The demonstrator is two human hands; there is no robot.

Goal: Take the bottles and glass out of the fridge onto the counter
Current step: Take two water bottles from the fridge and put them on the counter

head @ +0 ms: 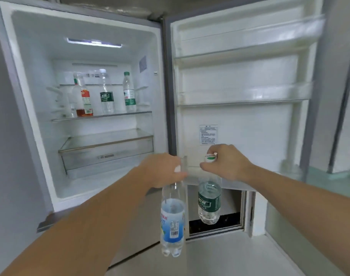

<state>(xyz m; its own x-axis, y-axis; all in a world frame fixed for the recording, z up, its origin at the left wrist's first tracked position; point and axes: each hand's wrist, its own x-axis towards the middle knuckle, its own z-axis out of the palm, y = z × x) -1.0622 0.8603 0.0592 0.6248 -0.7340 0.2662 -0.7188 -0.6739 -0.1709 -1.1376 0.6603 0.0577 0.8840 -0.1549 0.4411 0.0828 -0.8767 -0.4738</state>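
My left hand [162, 169] grips the neck of a clear bottle with a blue label [172, 224], which hangs in the air in front of the open fridge. My right hand [226, 162] pinches the white cap of a clear bottle with a dark green label [209, 202], also hanging free. On the fridge's glass shelf [102, 116] stand a bottle with a red-orange label [84, 98], a bottle with a dark green label [106, 96] and a green-capped bottle [128, 94]. A small clear glass [71, 108] seems to stand at the shelf's left end.
The fridge door [239, 86] stands open to the right, with bare door racks. A drawer [106, 150] sits below the shelf. Under the door is a dark opening [216, 222] above a pale floor.
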